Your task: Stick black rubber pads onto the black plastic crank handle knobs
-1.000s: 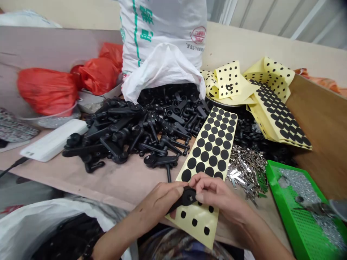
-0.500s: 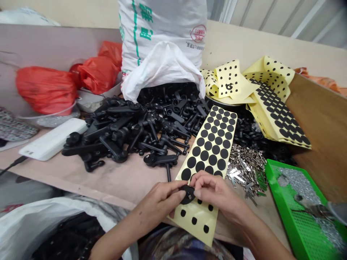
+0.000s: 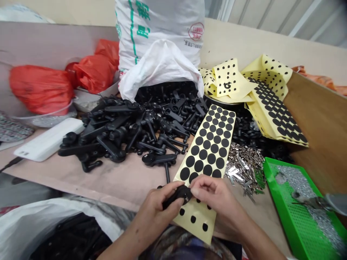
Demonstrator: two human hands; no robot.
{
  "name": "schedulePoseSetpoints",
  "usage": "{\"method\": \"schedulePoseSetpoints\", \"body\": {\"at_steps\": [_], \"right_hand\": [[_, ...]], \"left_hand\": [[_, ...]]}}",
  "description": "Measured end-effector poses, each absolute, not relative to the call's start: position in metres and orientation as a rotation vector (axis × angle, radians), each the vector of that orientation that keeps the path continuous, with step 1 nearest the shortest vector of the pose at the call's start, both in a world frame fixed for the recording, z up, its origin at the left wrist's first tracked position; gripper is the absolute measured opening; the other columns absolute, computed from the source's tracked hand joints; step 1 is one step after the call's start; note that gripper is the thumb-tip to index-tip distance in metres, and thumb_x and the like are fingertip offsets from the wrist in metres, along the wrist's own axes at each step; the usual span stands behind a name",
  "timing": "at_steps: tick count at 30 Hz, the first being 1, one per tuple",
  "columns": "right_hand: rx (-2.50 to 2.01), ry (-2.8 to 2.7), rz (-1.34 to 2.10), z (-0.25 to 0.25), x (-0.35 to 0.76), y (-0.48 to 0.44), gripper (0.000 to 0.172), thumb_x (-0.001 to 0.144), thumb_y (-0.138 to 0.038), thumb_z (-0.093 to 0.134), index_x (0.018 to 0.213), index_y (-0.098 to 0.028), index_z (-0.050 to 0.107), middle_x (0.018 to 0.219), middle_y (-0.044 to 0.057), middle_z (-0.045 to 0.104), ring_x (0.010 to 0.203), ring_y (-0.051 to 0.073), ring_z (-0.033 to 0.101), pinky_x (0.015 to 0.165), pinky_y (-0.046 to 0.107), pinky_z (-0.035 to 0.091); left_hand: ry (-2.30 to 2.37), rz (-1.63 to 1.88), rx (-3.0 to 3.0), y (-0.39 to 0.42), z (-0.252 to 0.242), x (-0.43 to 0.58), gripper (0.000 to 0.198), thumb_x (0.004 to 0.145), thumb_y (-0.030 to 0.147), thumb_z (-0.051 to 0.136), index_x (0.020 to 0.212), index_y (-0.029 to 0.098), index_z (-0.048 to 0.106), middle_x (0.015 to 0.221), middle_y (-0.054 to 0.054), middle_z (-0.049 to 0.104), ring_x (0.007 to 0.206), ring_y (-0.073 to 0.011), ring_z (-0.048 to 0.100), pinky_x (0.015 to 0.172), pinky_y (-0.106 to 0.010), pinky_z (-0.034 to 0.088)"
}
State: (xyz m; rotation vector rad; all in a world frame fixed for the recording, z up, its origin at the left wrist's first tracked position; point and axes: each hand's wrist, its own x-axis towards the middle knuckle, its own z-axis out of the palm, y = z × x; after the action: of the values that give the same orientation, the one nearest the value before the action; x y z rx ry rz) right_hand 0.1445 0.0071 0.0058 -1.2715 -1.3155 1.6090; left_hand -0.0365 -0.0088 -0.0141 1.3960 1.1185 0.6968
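Note:
My left hand (image 3: 158, 207) is closed round a black plastic handle (image 3: 176, 195), holding it over the near end of a yellow backing sheet (image 3: 208, 151) covered with round black stickers. My right hand (image 3: 214, 196) pinches at the round head of that handle with thumb and forefinger; whether a sticker is between them is hidden. A big heap of the same black handles (image 3: 130, 130) lies beyond, spilling from a white woven sack (image 3: 159, 39).
More yellow sticker sheets (image 3: 271, 104) lie at the back right. Small metal clips (image 3: 244, 166) are piled beside a green tray (image 3: 295, 220) of tiny metal parts. Red bags (image 3: 40, 86) and a white box (image 3: 48, 139) sit at left. A white bag (image 3: 40, 224) lies near left.
The view has shifted slightly. My left hand has turned the handle so its arm now shows under my fingers, while my right hand stays pinched at the handle's head.

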Motion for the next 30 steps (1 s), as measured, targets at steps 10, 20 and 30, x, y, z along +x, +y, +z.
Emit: {"method": "schedulePoseSetpoints", "body": {"at_steps": [10,20,30], "right_hand": [[-1.055,-0.92,1.874,-0.008,0.149,0.008,0.022,0.077,-0.035,0.067,0.088,-0.016,0.068,0.078,0.004,0.066,0.07,0.013,0.06,0.073,0.027,0.047],[-1.281,-1.615,1.417,-0.005,0.136,-0.003,0.022,0.091,-0.034,0.045,0.101,-0.021,0.059,0.085,0.004,0.061,0.078,0.018,0.058,0.072,0.03,0.045],[-1.664,-2.171,0.879,-0.029,0.203,-0.071,0.021,0.094,-0.028,0.042,0.111,-0.032,0.054,0.108,0.005,0.061,0.094,0.019,0.059,0.076,0.03,0.052]], "left_hand": [[0.958,0.712,1.015,-0.013,-0.015,-0.035,0.031,0.079,0.03,0.057,0.107,0.017,0.06,0.071,0.001,0.058,0.053,-0.0084,0.041,0.05,-0.019,0.036],[0.953,0.713,0.845,-0.015,-0.014,-0.032,0.033,0.085,0.036,0.052,0.11,0.016,0.06,0.076,-0.001,0.064,0.052,-0.0082,0.049,0.053,-0.02,0.039],[1.042,0.806,0.771,-0.015,-0.014,-0.03,0.036,0.069,0.028,0.068,0.102,0.016,0.058,0.068,0.001,0.064,0.046,-0.006,0.044,0.046,-0.018,0.037]]}}
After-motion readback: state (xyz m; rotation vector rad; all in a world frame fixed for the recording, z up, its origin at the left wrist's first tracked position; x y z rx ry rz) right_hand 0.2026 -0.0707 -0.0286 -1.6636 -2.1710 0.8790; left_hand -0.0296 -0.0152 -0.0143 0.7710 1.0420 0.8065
